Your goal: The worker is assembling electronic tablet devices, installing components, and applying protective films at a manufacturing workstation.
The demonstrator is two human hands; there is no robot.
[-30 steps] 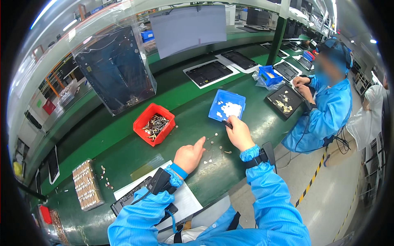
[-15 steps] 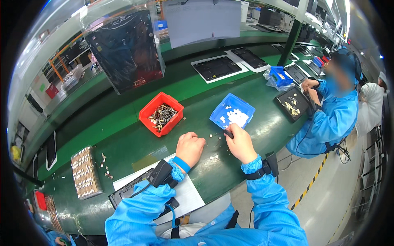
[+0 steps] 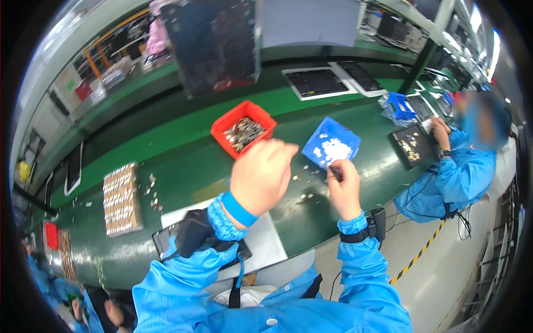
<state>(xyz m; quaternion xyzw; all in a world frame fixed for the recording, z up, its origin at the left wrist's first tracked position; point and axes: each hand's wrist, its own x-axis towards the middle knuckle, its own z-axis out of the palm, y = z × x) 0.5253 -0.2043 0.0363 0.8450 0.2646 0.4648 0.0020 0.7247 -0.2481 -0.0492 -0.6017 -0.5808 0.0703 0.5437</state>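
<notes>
My left hand (image 3: 262, 176), in a blue wristband, is raised over the bench just in front of a red bin (image 3: 218, 133). The bin holds a heap of small metal pieces (image 3: 244, 132). The hand is smeared by motion and its fingers are mostly hidden. My right hand (image 3: 346, 191) is closed around a dark, short tool (image 3: 336, 173); its tip cannot be made out. It is at the near edge of a blue bin (image 3: 330, 126) with small white pieces (image 3: 335, 150) inside. A few tiny pieces (image 3: 306, 196) lie on the green bench between my hands.
A white sheet (image 3: 265, 238) and a dark panel lie under my left forearm. Left stands a block with rows of small pieces (image 3: 121, 200), loose bits beside it. Black panels (image 3: 315, 83) lie at the back. A co-worker (image 3: 461, 161) sits right, by a black tray (image 3: 410, 145).
My left hand has lifted off the bench toward the red bin. My right hand still grips the dark tool beside the blue bin. The view has shifted, moving the scene rightward.
</notes>
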